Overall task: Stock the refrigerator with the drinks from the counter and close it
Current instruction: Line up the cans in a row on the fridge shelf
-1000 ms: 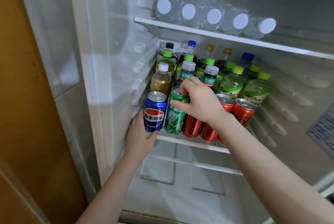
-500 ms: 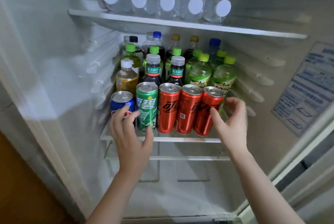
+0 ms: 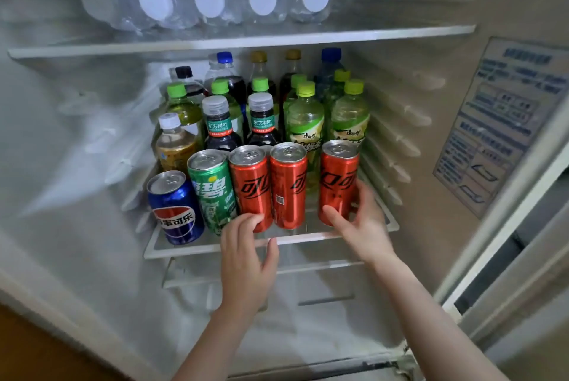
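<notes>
The refrigerator's middle shelf point(image 3: 308, 239) holds a front row of cans: a blue cola can point(image 3: 175, 208), a green can point(image 3: 212, 189) and three red cans. My right hand point(image 3: 360, 226) grips the rightmost red can point(image 3: 338, 177), thumb on its front and fingers round its right side; a gap separates it from the middle red can point(image 3: 289, 186). My left hand point(image 3: 246, 257) touches the base of the left red can point(image 3: 251, 183) with its fingertips, thumb spread near the shelf edge. Several upright bottles point(image 3: 304, 122) fill the shelf behind the cans.
Water bottles point(image 3: 209, 2) lie on their sides on the upper shelf point(image 3: 246, 40). A lower shelf point(image 3: 308, 268) sits just under my hands. A printed label point(image 3: 498, 122) covers the right inner wall. The fridge frame point(image 3: 508, 242) runs down the right.
My right hand closed on the rightmost red can, which now stands apart to the right. My left hand moved from the blue and green cans to the left red can.
</notes>
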A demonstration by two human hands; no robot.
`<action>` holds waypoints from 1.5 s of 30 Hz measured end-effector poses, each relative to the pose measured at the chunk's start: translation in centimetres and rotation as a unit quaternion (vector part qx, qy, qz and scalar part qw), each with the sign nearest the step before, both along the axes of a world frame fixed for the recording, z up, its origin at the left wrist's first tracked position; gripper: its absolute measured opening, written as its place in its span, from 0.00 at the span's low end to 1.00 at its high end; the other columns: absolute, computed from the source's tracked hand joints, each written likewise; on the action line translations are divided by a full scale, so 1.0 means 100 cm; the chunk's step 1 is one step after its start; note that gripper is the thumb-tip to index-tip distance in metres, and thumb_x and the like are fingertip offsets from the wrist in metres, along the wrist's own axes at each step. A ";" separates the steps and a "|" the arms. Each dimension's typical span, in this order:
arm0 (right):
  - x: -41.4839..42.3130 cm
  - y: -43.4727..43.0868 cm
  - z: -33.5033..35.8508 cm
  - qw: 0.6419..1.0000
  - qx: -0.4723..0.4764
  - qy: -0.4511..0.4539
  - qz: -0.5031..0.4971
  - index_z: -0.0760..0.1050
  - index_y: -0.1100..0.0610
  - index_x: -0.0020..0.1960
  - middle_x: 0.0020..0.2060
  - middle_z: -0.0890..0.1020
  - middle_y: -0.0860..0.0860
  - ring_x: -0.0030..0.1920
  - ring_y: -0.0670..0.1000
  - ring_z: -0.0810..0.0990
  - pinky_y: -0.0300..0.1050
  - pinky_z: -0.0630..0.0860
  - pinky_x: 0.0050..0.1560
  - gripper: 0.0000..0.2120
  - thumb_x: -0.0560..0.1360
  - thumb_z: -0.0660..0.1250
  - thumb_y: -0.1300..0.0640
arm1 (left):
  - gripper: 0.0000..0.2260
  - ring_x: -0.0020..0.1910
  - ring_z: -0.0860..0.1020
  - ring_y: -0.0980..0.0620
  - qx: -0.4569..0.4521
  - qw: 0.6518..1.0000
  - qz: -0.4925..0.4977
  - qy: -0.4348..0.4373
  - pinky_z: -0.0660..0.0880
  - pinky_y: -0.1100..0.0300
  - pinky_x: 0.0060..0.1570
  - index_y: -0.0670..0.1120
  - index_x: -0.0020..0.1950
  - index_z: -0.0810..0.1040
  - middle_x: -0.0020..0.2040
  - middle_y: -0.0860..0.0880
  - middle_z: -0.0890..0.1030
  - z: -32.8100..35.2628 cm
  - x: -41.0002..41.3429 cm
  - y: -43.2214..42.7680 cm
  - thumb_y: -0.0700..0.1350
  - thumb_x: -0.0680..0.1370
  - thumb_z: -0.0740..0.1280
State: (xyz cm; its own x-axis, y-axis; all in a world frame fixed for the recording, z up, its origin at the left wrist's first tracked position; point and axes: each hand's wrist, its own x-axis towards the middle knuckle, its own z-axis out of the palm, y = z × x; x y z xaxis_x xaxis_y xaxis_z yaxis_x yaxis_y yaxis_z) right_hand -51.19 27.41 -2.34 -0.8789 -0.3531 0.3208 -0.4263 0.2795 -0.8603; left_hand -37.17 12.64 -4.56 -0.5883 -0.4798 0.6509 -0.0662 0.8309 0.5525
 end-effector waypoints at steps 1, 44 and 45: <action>-0.003 0.005 -0.002 1.000 -0.004 -0.001 -0.002 0.63 0.53 0.70 0.57 0.73 0.43 0.57 0.43 0.73 0.40 0.68 0.59 0.33 0.70 0.74 0.51 | 0.18 0.57 0.70 0.50 0.004 1.000 0.008 -0.003 0.61 0.66 0.61 0.41 0.58 0.75 0.56 0.44 0.75 -0.002 -0.001 0.000 0.49 0.73 0.62; -0.020 0.010 -0.012 0.993 0.000 0.088 -0.085 0.64 0.49 0.66 0.54 0.79 0.47 0.55 0.50 0.78 0.41 0.71 0.50 0.34 0.64 0.74 0.48 | 0.29 0.61 0.76 0.46 0.168 0.980 0.085 0.060 0.74 0.53 0.58 0.40 0.72 0.62 0.64 0.44 0.75 0.015 -0.075 0.061 0.43 0.75 0.70; -0.019 0.010 -0.012 0.993 0.001 0.089 -0.083 0.64 0.49 0.65 0.53 0.78 0.46 0.54 0.50 0.78 0.40 0.70 0.49 0.34 0.64 0.74 0.48 | 0.30 0.62 0.75 0.45 0.170 0.979 0.092 0.058 0.75 0.53 0.57 0.40 0.72 0.61 0.65 0.44 0.74 0.016 -0.078 0.062 0.43 0.75 0.70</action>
State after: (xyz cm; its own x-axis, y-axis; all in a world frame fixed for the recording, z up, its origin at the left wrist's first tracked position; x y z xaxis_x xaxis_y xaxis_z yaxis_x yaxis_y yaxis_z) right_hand -53.08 28.46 -3.52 -0.8540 -0.2095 0.4762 -0.5202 0.3602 -0.7744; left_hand -44.97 18.80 -3.01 -0.4039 -0.7712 0.4921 -0.1184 0.5775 0.8078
